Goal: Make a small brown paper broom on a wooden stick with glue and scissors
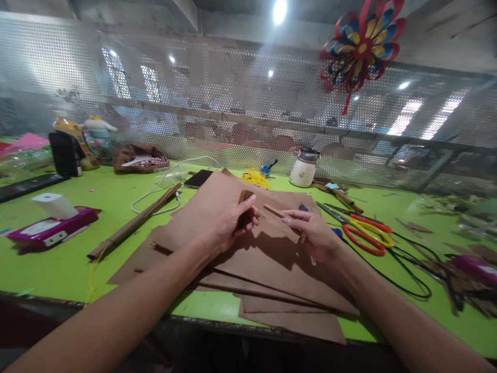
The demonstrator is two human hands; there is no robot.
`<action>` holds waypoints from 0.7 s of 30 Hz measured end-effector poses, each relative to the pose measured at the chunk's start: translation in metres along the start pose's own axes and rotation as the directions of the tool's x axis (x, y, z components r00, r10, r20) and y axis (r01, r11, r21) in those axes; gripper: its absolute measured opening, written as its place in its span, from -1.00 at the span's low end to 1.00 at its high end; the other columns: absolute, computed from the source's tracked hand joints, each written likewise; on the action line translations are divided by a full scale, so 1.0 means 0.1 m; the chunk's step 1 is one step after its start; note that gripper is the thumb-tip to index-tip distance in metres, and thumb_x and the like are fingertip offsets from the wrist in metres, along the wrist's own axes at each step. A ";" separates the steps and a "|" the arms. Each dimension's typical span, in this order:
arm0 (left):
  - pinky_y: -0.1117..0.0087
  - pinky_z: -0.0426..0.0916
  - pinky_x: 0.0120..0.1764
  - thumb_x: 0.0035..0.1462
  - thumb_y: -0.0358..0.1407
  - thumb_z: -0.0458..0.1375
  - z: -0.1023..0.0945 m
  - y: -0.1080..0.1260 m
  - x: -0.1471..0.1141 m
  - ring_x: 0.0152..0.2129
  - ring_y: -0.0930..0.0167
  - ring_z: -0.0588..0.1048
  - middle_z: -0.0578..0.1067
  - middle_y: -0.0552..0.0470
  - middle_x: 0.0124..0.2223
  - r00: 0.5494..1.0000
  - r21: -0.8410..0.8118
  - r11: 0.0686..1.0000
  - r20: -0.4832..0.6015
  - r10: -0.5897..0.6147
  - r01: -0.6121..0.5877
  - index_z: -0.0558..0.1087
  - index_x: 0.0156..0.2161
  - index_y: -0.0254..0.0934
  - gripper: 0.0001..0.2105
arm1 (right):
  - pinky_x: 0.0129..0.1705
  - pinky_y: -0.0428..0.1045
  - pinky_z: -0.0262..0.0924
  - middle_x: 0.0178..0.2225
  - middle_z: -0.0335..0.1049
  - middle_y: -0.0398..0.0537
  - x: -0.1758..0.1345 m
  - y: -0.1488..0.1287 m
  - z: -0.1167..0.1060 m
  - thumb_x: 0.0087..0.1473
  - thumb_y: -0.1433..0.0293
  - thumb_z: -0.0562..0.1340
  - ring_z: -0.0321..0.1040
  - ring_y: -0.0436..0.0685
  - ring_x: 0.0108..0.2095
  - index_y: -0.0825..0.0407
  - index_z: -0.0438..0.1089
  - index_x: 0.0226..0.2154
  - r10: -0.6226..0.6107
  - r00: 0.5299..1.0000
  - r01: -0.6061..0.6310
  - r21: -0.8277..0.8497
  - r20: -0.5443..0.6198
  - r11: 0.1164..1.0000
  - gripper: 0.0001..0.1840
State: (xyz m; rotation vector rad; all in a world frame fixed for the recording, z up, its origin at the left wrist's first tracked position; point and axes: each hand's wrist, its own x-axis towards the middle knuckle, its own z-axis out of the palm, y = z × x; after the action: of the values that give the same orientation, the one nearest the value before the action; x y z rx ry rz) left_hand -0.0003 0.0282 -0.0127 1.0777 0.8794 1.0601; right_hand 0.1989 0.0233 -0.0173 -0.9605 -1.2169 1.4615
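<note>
My left hand (227, 225) is closed around a small stack of brown paper strips (245, 196), whose layered ends show above the thumb. Between the thumb and fingers of my right hand (316, 233) is a single narrow brown paper strip (273, 210), pointing towards the left hand. A gap separates this strip from the stack. Both hands hover over large sheets of brown paper (229, 192) piled unevenly on the green table (217, 305). To the right of my right hand lie scissors with red and yellow handles (367, 235).
A rolled brown paper tube (134, 223) and a purple power strip (50, 228) with a white adapter (54, 205) lie left. Behind the sheets are a dark phone (201, 178), yellow shreds (256, 177) and a white jar (303, 168). Paper scraps (479, 290) lie right.
</note>
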 end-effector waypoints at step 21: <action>0.63 0.04 -0.66 -0.05 -0.19 0.25 0.02 0.01 -0.01 -0.66 0.64 0.24 0.34 0.14 -0.54 1.000 0.047 0.999 0.020 -0.012 0.011 0.38 -0.40 -0.35 -0.76 | -0.39 -0.09 0.09 -0.52 0.43 -0.13 0.02 -0.03 -0.03 -0.36 0.39 0.40 0.27 -0.01 -0.45 0.08 0.52 -0.46 0.031 0.999 -0.031 -0.030 -0.012 0.999 -0.75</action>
State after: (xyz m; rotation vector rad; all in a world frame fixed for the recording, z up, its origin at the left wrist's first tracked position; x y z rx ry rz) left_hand 0.0008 0.0271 -0.0116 1.1197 0.8967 1.0221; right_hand 0.2022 0.0263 -0.0151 -1.0108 -1.2231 1.4633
